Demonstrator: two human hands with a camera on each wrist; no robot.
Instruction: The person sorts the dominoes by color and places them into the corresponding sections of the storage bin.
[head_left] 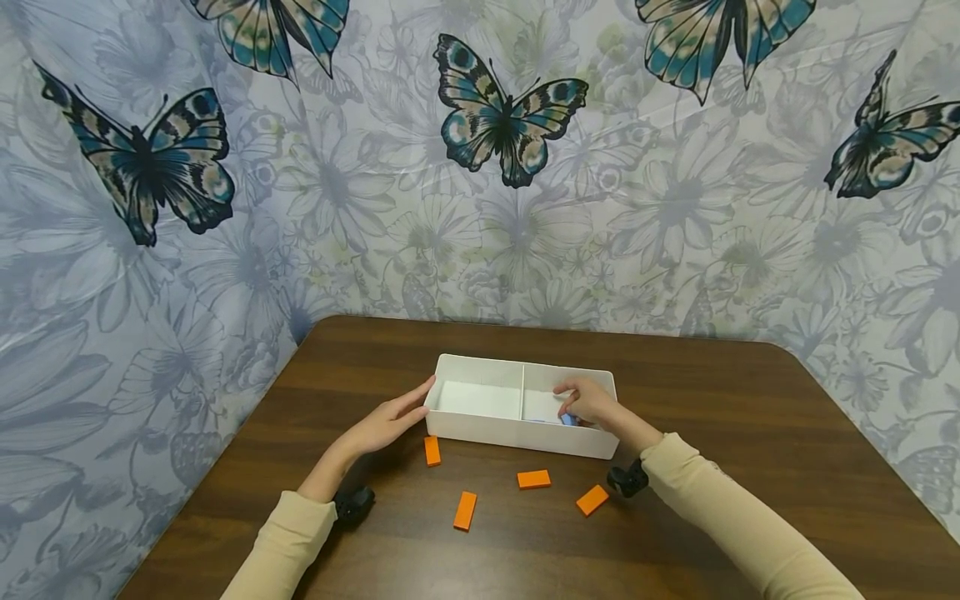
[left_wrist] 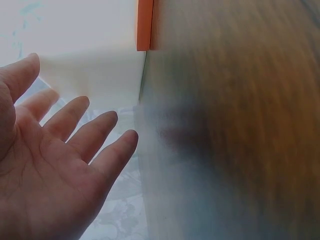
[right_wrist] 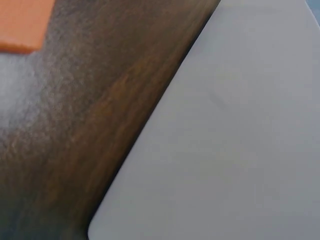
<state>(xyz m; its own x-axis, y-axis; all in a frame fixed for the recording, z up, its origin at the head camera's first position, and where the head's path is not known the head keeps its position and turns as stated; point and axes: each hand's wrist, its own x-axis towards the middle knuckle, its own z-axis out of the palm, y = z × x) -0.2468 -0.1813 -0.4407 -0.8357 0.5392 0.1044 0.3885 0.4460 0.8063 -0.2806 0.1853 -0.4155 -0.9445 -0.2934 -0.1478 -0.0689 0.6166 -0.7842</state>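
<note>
A white two-compartment box stands on the table in the head view. My left hand is at its left end, fingers spread and fairly straight. In the left wrist view the left hand shows its palm beside the white wall. My right hand reaches into the right compartment, its fingertips by a small blue piece. The front wall and fingers partly hide that piece, so whether it is pinched is unclear. The right wrist view shows the box wall, not the hand.
Several orange blocks lie on the brown table before the box: one block near its left corner, another block closer to me, a third block and a block near the right wrist. A butterfly-patterned cloth hangs behind.
</note>
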